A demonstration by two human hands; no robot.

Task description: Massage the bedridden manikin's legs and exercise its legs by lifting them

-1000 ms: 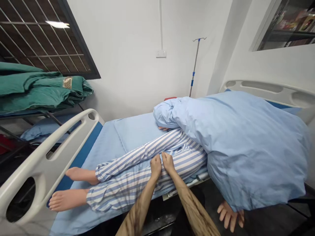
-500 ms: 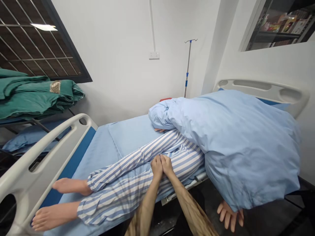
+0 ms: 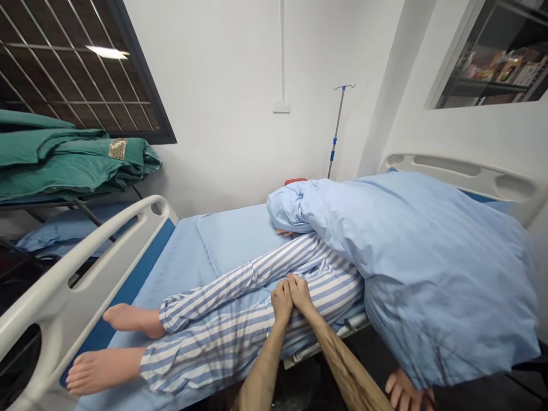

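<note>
My left hand [image 3: 282,301] and my right hand [image 3: 299,291] rest side by side, touching, over the near thigh of a lying figure that looks like a manikin. Both are closed with the fingers curled under, so whatever is in them, if anything, is hidden. Beneath them are blue-and-white striped trousers [image 3: 240,328], creased along both legs. Bare feet [image 3: 103,371] stick out of the cuffs at the left. A light blue quilt [image 3: 411,245] covers the upper body in a heap, and a manikin hand [image 3: 409,391] hangs out below it over the bed's near side.
The bed has a blue sheet [image 3: 231,231], a white footboard [image 3: 103,257] at left and a headboard [image 3: 454,165] at right. Behind it stands a drip stand [image 3: 336,134]. Folded green cloth [image 3: 81,165] lies on a rack at far left.
The view has shifted a little, so the whole scene sits farther right and mostly lower. My hands stay together on the thigh, with no clear change in their grip.
</note>
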